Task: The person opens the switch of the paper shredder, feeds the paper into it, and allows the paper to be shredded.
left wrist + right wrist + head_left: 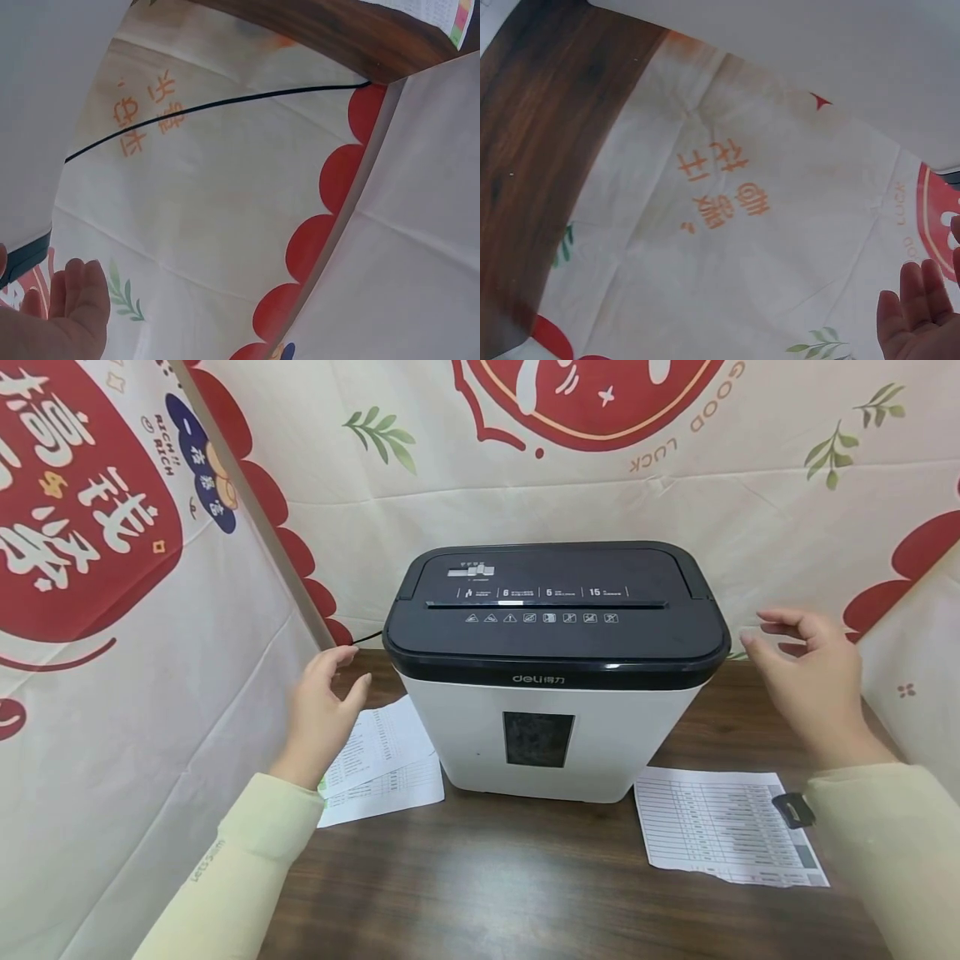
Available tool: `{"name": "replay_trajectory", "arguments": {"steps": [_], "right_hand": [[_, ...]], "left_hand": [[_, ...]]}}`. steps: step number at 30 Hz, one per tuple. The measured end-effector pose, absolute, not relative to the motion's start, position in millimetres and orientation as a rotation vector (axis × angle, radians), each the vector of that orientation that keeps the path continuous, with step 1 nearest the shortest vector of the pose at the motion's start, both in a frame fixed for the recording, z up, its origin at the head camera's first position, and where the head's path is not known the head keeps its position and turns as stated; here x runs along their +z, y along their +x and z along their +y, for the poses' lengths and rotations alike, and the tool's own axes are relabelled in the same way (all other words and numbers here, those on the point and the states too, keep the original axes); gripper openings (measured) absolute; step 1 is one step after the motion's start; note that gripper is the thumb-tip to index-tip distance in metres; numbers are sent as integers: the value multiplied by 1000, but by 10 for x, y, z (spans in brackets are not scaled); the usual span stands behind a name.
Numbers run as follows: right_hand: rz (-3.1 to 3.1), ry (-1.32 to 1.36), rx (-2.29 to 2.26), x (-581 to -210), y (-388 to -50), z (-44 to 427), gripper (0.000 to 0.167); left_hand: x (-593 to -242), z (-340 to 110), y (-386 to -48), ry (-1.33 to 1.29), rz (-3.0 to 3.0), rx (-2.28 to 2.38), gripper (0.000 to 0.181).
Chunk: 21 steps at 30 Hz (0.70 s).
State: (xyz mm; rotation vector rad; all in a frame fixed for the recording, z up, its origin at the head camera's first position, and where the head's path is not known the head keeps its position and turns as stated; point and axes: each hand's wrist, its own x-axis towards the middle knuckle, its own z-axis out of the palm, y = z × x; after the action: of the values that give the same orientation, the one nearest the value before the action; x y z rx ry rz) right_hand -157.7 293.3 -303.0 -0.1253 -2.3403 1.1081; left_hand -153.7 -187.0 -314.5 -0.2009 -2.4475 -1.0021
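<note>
A white paper shredder (465, 727) with a black top (555, 647) stands upright on the table, a narrow feed slot (585, 605) across its lid. To its left hovers my left hand (322, 714), fingers loosely bent and apart from the machine, with nothing held. On the opposite side my right hand (813, 689) is raised in the air, also empty, thumb and fingers apart. The left wrist view shows relaxed fingers of the left hand (71, 319) near the lid's edge. Likewise, the right wrist view has the right hand's (919, 319) fingers extended below the white body.
Printed sheets (382, 802) overlap on the table left of the shredder. Another printed sheet (720, 822) lies at its right, partly under my right sleeve. A black cord (240, 97) runs from the machine along the patterned cloth (330, 510) behind. Cloth-covered walls flank both sides.
</note>
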Motion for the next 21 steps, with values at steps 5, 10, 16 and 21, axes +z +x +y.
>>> {"name": "replay_trajectory", "arguments": {"steps": [5,10,16,21], "right_hand": [[-2392,-141,1063,-3116,-1564,2999,43],[-2437,-172,1030,-3176,-1548,3050,44],[-2482,-168,973,-3253,-1530,3106,46],[-2528,-133,912,-3345,-1518,3157,48]], "left_hand": [[-3248,-1877,-1495,-197,-2485,-965,42],[-3352,-1885,-1444,-173,-2549,-916,46],[-3464,-1888,-1397,-222,-2599,-831,50],[-3550,-1886,-1357,-285,-2614,-732,52]]}}
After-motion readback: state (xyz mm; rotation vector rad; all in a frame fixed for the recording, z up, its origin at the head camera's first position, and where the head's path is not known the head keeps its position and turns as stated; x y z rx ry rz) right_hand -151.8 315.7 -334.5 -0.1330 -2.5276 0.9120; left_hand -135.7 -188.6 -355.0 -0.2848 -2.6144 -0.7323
